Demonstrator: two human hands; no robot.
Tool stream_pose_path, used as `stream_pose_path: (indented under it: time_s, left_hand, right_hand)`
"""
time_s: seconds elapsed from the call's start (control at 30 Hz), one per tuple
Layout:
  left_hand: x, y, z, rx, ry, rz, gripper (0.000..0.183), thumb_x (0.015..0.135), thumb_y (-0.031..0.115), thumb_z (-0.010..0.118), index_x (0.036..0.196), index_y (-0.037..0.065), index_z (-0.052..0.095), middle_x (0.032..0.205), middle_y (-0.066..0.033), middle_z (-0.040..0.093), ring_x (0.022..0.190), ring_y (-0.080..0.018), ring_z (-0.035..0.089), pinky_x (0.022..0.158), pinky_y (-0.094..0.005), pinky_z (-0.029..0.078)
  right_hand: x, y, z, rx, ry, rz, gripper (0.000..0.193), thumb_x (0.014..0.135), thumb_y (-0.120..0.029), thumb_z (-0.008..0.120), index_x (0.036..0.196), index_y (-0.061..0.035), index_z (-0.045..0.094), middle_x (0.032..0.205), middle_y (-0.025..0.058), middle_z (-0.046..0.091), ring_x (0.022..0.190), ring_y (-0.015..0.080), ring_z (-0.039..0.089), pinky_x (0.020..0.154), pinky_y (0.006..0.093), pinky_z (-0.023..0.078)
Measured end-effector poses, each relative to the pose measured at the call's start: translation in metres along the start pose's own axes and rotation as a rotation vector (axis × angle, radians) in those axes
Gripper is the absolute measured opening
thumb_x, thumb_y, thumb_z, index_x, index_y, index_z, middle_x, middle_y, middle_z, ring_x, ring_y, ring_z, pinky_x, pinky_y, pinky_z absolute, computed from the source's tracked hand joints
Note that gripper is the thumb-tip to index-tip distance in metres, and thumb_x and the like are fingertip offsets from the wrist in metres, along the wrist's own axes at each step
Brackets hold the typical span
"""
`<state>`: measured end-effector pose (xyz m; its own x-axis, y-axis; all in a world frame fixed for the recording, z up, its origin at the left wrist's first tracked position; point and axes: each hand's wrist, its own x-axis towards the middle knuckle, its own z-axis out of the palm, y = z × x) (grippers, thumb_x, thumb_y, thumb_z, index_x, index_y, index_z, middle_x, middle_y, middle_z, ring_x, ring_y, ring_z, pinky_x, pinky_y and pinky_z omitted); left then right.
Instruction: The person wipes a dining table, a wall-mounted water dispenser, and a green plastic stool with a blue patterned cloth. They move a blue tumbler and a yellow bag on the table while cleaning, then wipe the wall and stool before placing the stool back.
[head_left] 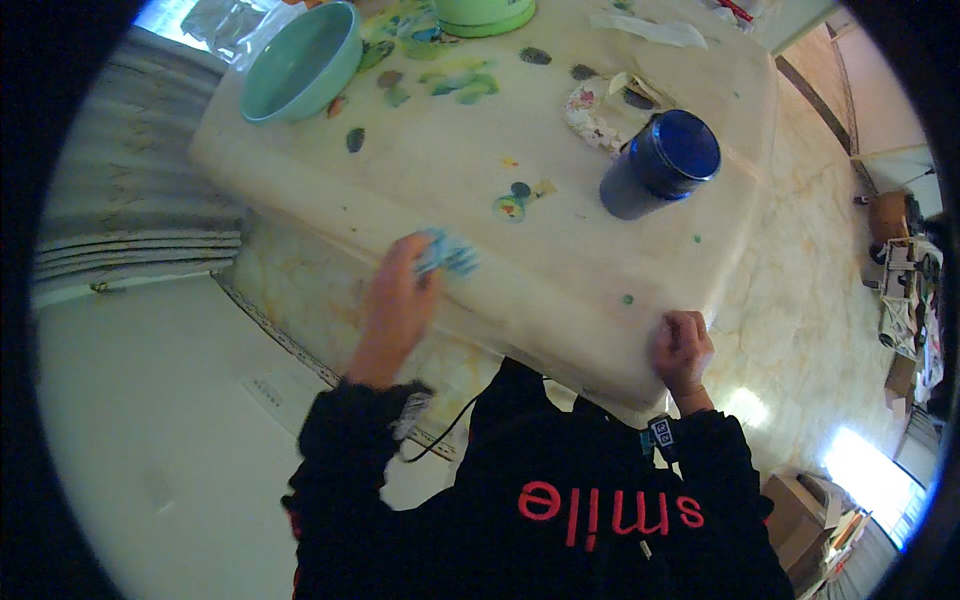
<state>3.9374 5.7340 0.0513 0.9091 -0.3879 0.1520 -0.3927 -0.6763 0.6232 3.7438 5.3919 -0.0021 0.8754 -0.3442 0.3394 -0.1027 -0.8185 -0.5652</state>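
Lt-blue cloth [455,254], crumpled & blurry, bunched in L hand [402,282] nr table's [570,300] near edge.

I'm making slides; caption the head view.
Left hand with blue cloth at the edge of a table, right hand near its corner.

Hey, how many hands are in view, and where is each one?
2: the left hand, holding a light-blue cloth by the near edge of the table, and the right hand, at its near right corner.

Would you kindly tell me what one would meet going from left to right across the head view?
Curtain, bowl, left hand, blue cloth, blue container, cardboard box.
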Motion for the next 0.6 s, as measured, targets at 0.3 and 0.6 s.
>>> stream_pose_path:
  time_s: [0.3,0.6]
  left_hand:
    - [0.052,0.078,0.175,-0.110,-0.092,0.615,0.029,0.069,0.005,0.061,0.098,0.006,0.060,0.097,-0.0141,0.058,0.096,-0.0306,0.055,0.081,-0.0411,0.047]
    - [0.062,-0.131,-0.045,0.506,0.181,-0.244,0.030,0.070,-0.004,0.061,0.097,0.009,0.063,0.095,-0.0146,0.061,0.089,-0.0330,0.057,0.076,-0.0412,0.048]
  right_hand:
    - [0.000,-0.003,0.002,-0.123,0.017,0.059,0.016,0.072,-0.003,0.058,0.086,-0.0099,0.060,0.076,0.0065,0.058,0.054,0.0207,0.056,0.048,0.0320,0.046]
    - [-0.001,0.000,-0.001,0.001,0.040,0.063,0.015,0.072,-0.001,0.060,0.086,-0.0076,0.060,0.075,0.0083,0.056,0.054,0.0210,0.056,0.049,0.0313,0.045]
